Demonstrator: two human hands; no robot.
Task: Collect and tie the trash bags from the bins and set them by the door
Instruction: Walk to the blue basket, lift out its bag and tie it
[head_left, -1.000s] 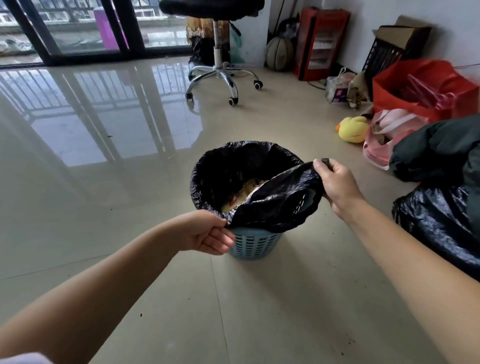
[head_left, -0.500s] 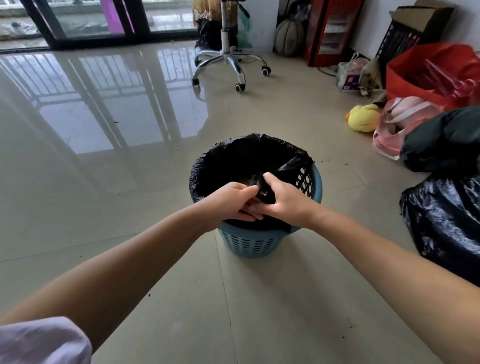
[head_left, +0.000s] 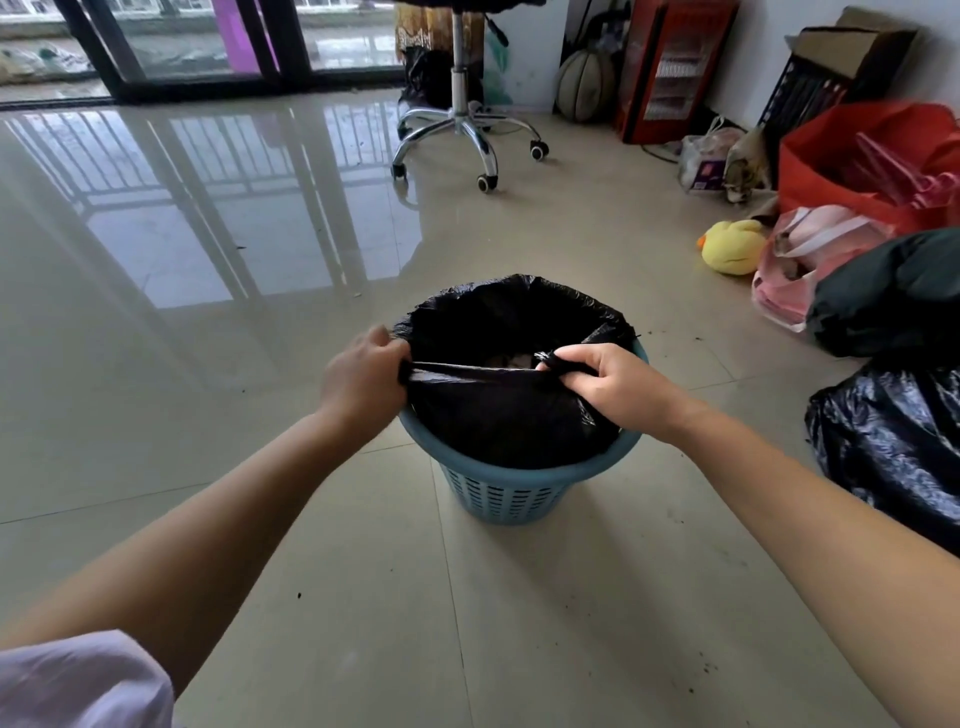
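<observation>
A blue slotted bin (head_left: 506, 496) stands on the tiled floor, lined with a black trash bag (head_left: 501, 415). My left hand (head_left: 361, 376) grips the bag's near edge at the bin's left rim. My right hand (head_left: 608, 387) grips the same edge toward the right rim. The edge is stretched taut between the two hands across the bin's mouth. The bag's far rim is still folded over the bin. A little trash shows through the gap behind the stretched edge.
A full black bag (head_left: 893, 441) lies on the floor to the right, with a dark bundle (head_left: 893, 296), a pink bag (head_left: 800, 260), a yellow duck toy (head_left: 732, 247) and a red bag (head_left: 872, 161) behind it. An office chair base (head_left: 462, 132) stands ahead before the glass doors (head_left: 171, 47).
My hands met over the bin's near edge half a second ago. They have since pulled apart to the left and right, stretching the bag's edge tight.
</observation>
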